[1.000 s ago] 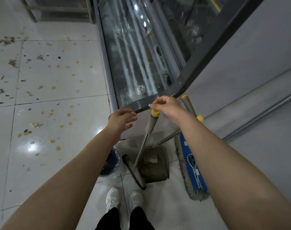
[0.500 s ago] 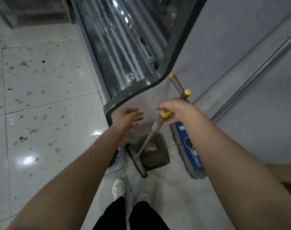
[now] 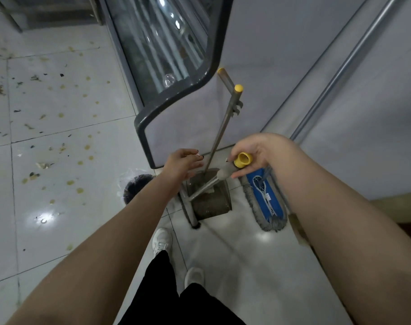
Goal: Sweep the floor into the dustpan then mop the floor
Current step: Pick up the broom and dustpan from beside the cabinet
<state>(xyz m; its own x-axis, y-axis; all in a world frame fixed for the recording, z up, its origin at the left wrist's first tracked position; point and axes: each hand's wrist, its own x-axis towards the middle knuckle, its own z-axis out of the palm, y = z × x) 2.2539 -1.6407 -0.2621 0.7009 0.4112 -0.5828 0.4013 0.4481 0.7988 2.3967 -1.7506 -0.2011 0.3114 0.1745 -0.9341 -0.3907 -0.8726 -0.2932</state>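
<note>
**Right hand on broom handle, left hand free, by the cabinet corner**

- Floor (image 3: pixel 59 221): pale glossy tiles. Yellowish spots and dark scraps (image 3: pixel 87 146) are scattered over the left side.
- Display cabinet (image 3: pixel 167 55): glass front with a dark rounded frame. Its corner stands just beyond both hands.
- Mop (image 3: pixel 267 198): blue flat head with a grey fringe, lying on the floor just right of the dustpan and under the right forearm.
- Dustpan (image 3: pixel 211 202): grey, sitting on the floor against the cabinet base with some dirt inside. Its thin pole (image 3: pixel 223 127) rises to a yellow tip. A second yellow-tipped pole (image 3: pixel 224 77) leans behind it; cannot tell what it joins.
- Bin (image 3: pixel 136 186): dark, lined with a clear bag, left of the dustpan and partly hidden by the left forearm.
- Broom (image 3: pixel 201 188): the shaft slants up and right from a narrow head at the dustpan's left edge. The grey grip ends in a yellow cap (image 3: pixel 242 159).
- White shoes (image 3: pixel 162 240): on the tiles near the broom head.
- Right hand (image 3: pixel 258 151): fingers curled over the top of the broom's grip. The cap pokes out between the fingers and the thumb, which lies under the grip.
- Left hand (image 3: pixel 183 163): fingers loosely extended and holding nothing. It is just left of the dustpan pole, and contact is not discernible.
</note>
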